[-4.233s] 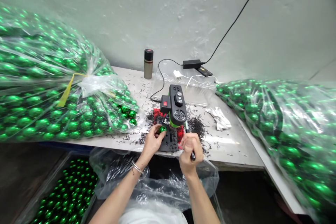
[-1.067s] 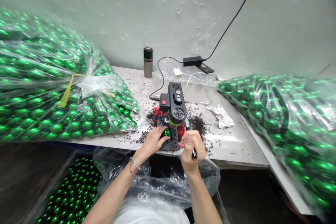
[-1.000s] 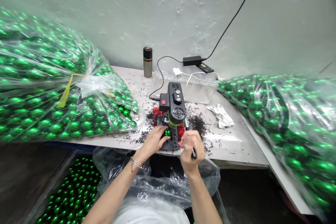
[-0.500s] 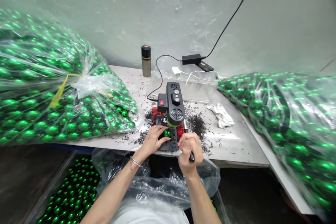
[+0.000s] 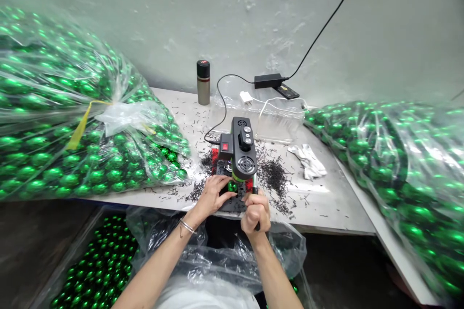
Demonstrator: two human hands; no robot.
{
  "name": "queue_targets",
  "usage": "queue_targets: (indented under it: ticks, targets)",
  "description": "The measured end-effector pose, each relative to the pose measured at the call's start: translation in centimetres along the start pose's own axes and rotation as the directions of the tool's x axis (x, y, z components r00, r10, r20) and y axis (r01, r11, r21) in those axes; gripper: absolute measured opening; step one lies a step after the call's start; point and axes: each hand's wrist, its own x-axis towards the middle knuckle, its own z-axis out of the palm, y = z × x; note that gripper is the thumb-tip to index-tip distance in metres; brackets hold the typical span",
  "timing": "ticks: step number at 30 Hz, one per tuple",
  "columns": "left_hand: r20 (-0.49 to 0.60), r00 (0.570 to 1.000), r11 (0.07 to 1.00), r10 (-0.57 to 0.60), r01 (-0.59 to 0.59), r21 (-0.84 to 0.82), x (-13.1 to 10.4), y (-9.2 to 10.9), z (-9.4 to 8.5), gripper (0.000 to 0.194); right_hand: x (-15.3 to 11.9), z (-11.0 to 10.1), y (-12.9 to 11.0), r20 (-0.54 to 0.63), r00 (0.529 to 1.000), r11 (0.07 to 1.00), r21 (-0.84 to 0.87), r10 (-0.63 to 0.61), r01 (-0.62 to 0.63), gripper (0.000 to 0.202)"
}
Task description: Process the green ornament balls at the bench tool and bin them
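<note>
A small black bench press [image 5: 243, 145] with a red switch stands on the table in front of me. Beneath its head a shiny green ball [image 5: 232, 186] sits at the black base [image 5: 232, 205]. My left hand [image 5: 213, 196] reaches in from the left, thumb and fingers closed about the ball. My right hand [image 5: 256, 213] is wrapped round a black lever handle [image 5: 257, 226] at the press's right side. Red material [image 5: 249, 184] shows beside the base, partly hidden by the press and my right hand.
Large clear bags of green balls [image 5: 54, 135] [image 5: 406, 169] lie left and right. Black bits [image 5: 273, 176] litter the table. Behind the press are a thermos [image 5: 203, 83], a power adapter [image 5: 268, 80] and a plastic tray [image 5: 281, 125]. White gloves [image 5: 309, 161] lie right. An open bag [image 5: 97, 260] of balls is below.
My right hand has swung the lever handle left, in towards the press. My left hand stays at the ball. The view has shifted slightly.
</note>
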Motion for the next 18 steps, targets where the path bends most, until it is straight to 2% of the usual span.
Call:
queue_targets:
  ticks: [3, 7, 9, 14, 16, 18]
  targets:
    - [0.003, 1.000, 1.000, -0.007, 0.007, -0.004, 0.0, 0.0, 0.0, 0.031, 0.1, -0.1, 0.3, 0.030, 0.999, 0.999, 0.020, -0.026, 0.026, 0.029]
    - [-0.002, 1.000, 1.000, -0.025, 0.025, -0.019, 0.0, 0.2, -0.1, 0.032, 0.5, -0.7, 0.4, 0.147, 0.985, 0.996, -0.003, -0.086, 0.088, 0.023]
    - [0.002, 0.999, 0.999, -0.035, 0.035, -0.027, 0.1, 0.3, -0.1, 0.032, 1.0, -0.9, 0.0, 0.166, 0.982, 0.996, -0.011, -0.086, 0.089, 0.023]
    - [-0.004, 0.999, 0.998, -0.053, 0.052, -0.042, 0.3, 0.6, -0.2, 0.032, 5.0, -1.5, -2.6, 0.066, 0.996, 0.998, 0.025, 0.062, -0.063, 0.027]
    - [-0.017, 0.999, 0.998, -0.041, 0.040, -0.045, -0.4, 1.0, -0.3, 0.033, 7.1, -1.7, -3.8, 0.082, 0.980, 0.983, 0.030, 0.180, -0.183, 0.027]
    - [-0.015, 1.000, 0.999, -0.009, 0.008, -0.035, -1.9, 1.7, -0.6, 0.036, 8.5, -1.9, -4.6, 0.114, 0.965, 0.970, 0.039, 0.235, -0.240, 0.027]
